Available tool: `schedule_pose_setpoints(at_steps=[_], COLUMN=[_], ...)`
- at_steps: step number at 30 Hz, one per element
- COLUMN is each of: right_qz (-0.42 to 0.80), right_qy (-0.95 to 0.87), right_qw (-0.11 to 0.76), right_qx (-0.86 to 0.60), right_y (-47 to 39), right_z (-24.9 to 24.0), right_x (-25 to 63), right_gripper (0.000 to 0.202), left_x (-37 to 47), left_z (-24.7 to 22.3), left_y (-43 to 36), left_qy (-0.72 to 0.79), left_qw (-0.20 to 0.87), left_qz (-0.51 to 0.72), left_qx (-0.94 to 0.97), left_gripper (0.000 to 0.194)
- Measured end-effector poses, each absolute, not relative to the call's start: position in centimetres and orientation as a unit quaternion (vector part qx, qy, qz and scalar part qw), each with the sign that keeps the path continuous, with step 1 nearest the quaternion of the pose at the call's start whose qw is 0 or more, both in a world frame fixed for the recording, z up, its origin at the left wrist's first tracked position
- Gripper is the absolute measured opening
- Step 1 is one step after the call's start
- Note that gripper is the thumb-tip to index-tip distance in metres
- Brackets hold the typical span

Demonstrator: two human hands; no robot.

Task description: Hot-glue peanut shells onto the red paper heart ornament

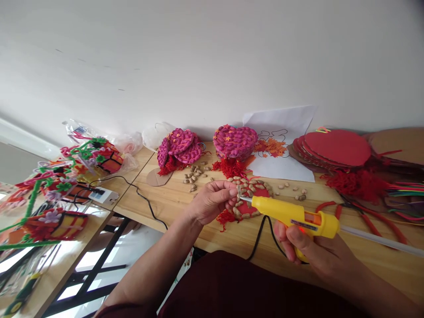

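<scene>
Left hand: the left hand (pixel 215 198) has thumb and finger pinched tight on a small pale piece (pixel 238 190), right at the nozzle tip. Too tiny for me to swear what it is.
Right hand: the right hand (pixel 309 247) is wrapped around the grip of a yellow glue gun (pixel 281 211), little red light glowing on the side.
Glue stick: a long whitish glue stick (pixel 374 240) pokes out of the back of the gun.
Red board: the red board (pixel 260 193) lies on the desk (pixel 175 203) just behind the nozzle, loads of peanuts on it, red yarn hanging off one end.
Loose peanuts: one bunch (pixel 195 173) to the left of the board, a few more on its right.
Baskets: at least three small baskets (pixel 74 226) at far left, fuzzy flowers around their tops, green stems sticking out. Can't see down inside.
Bags: a clear plastic bag (pixel 130 162) sits against the rear basket, something pinkish showing through; a whitish bag (pixel 154 136) stands by the wall, contents unclear.
Pink woven pieces: two piles (pixel 236 141), orange stars on top.
Paper: white sheet (pixel 281 170) with orange cutouts (pixel 273 147) lying on it.
Far right: a stack of red cardboard shapes (pixel 338 148).
</scene>
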State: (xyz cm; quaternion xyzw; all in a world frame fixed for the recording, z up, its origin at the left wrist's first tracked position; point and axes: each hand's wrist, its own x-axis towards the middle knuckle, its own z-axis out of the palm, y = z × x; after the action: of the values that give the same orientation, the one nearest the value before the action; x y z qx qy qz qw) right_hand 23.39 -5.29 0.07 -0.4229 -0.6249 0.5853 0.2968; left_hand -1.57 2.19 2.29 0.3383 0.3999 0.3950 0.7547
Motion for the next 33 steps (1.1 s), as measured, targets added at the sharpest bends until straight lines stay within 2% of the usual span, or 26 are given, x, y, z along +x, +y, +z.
schedule_pose_setpoints(at_steps=[33], right_qz=[0.570], right_qy=[-0.641], right_qw=[0.280], right_qx=[-0.432], right_y=[-5.18], right_z=[0.20], right_x=[23.41], right_gripper=[0.048], left_x=[-1.81], left_z=[1.85], left_y=[2.11], left_qy=[0.392], left_qw=[0.752], left_qz=[0.403], left_qx=[0.345], left_gripper=[0.032])
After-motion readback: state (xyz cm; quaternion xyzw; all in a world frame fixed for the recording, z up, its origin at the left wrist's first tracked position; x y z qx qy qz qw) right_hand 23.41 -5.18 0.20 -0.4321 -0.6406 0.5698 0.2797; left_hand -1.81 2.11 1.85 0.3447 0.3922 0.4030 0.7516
